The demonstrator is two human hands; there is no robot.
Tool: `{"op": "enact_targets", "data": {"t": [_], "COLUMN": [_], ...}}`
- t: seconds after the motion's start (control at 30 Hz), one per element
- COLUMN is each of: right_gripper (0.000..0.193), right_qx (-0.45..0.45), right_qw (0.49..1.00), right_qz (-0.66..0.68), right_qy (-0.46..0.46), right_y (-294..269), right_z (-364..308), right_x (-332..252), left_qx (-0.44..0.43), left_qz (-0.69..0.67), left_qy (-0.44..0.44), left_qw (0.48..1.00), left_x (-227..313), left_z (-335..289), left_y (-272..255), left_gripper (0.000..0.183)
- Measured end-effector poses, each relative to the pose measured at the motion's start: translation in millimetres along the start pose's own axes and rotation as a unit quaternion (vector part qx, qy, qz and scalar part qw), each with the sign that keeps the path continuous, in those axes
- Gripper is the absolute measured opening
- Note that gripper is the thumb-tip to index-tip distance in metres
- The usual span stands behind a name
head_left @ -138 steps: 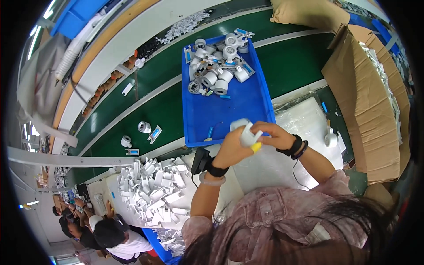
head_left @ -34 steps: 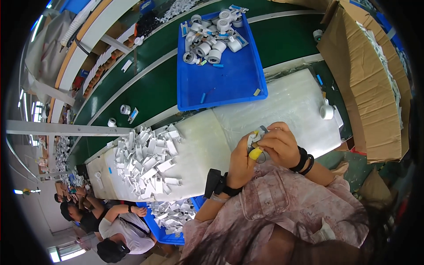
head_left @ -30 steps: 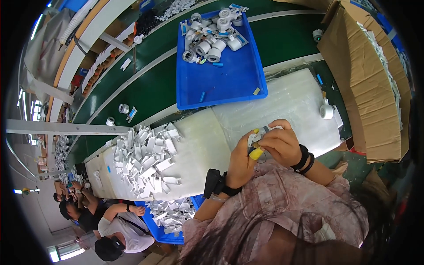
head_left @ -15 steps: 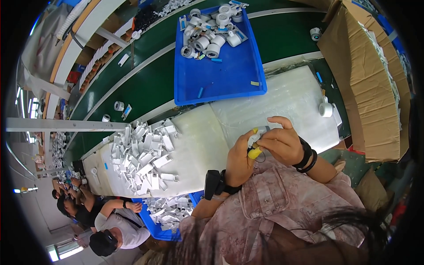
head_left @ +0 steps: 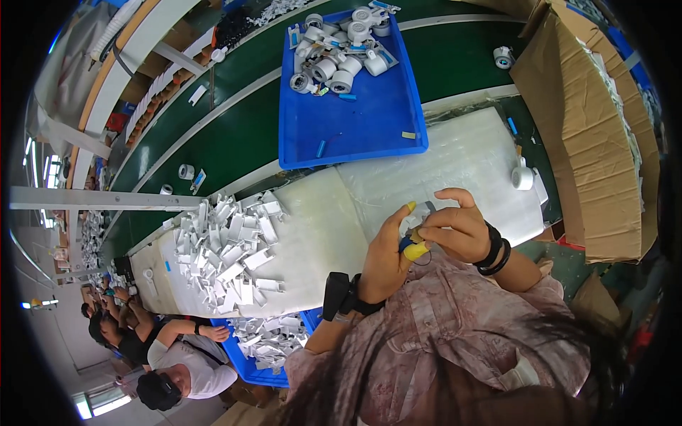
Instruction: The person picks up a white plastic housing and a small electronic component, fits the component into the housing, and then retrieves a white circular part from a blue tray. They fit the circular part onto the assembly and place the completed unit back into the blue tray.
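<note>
My left hand (head_left: 383,264) and my right hand (head_left: 460,233) meet in front of my chest, over the near edge of the padded worktop. Between their fingertips is a small white and grey plastic part (head_left: 425,210), mostly covered by the fingers. A bit of blue shows by it, and a thin dark wire loop hangs below. Yellow covers sit on fingertips of my left hand. My left fingers close on the part from one side; my right thumb and fingers pinch at it from the other. My right index finger points outward.
White plastic housings (head_left: 231,248) lie heaped on the worktop (head_left: 312,213) to the left. Beyond stands a blue tray (head_left: 348,135) with white round lamp-like units. A cardboard box (head_left: 590,142) rises at right. A green conveyor (head_left: 455,57) runs behind; co-workers (head_left: 181,376) sit at left.
My left fingers have shifted around the part, and a bit of blue now shows there. Loose units on the conveyor have moved slightly left. A co-worker at left has shifted a little.
</note>
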State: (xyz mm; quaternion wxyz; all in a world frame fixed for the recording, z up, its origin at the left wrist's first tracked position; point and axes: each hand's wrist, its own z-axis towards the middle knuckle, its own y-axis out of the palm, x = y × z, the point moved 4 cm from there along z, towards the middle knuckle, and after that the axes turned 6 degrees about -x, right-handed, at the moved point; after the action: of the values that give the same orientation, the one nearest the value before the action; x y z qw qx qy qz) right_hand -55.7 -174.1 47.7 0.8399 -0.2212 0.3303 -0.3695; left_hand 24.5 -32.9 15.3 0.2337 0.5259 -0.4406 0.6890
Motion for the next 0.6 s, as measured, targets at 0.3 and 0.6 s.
{"op": "enact_targets", "data": {"t": [0.3, 0.6], "right_gripper": [0.025, 0.026], "right_qx": [0.003, 0.002], "right_qw": [1.000, 1.000], "right_qz": [-0.007, 0.008], "right_qy": [0.011, 0.009], "right_y": [-0.5, -2.8], "right_z": [-2.7, -2.6], "right_x": [-2.2, -2.7], "left_qx": [0.000, 0.005], "left_qz": [0.016, 0.011], "left_qy": [0.002, -0.004], "left_qw": [1.000, 1.000], "left_x": [2.8, 3.7], "left_z": [1.4, 1.5], "left_y": [0.1, 0.8], "left_gripper": [0.057, 0.058]}}
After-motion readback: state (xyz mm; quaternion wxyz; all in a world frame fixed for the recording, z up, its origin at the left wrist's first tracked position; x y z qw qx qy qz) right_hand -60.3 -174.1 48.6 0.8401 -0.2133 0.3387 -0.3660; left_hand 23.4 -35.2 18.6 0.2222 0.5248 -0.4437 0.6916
